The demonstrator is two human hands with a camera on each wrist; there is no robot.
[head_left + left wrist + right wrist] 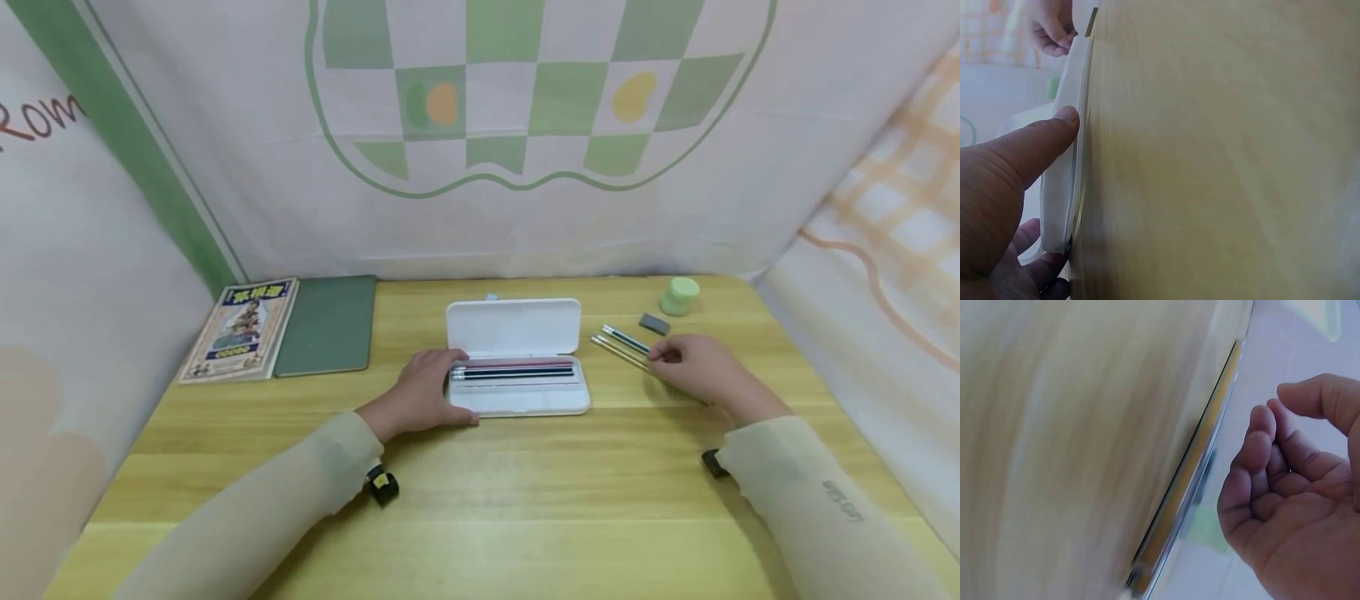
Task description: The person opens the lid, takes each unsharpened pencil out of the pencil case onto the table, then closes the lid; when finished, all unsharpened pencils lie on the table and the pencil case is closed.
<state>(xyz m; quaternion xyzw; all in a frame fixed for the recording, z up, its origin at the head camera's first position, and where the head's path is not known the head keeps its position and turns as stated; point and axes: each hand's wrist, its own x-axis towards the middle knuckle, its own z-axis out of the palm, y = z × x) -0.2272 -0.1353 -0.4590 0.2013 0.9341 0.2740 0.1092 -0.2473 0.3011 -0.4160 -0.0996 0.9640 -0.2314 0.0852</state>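
Note:
In the head view a white pencil case (517, 402) lies with its lid (514, 327) raised and several pencils (517, 372) inside. My left hand (427, 393) grips the case's left end, thumb along the front side and fingers round the end, as the left wrist view shows too. To the right of the case, two pencils, one dark (626, 339) and one lighter (619, 352), lie side by side on the table. Over their near ends hovers my right hand (693, 367). The right wrist view shows its fingers loosely bent, thumb apart from them, nothing between.
A grey eraser (655, 324) and a light green round object (679, 297) stand behind the right hand. At the back left lie an illustrated book (243, 329) and a dark green book or board (327, 325). Printed cloth (480, 225) hangs behind the table.

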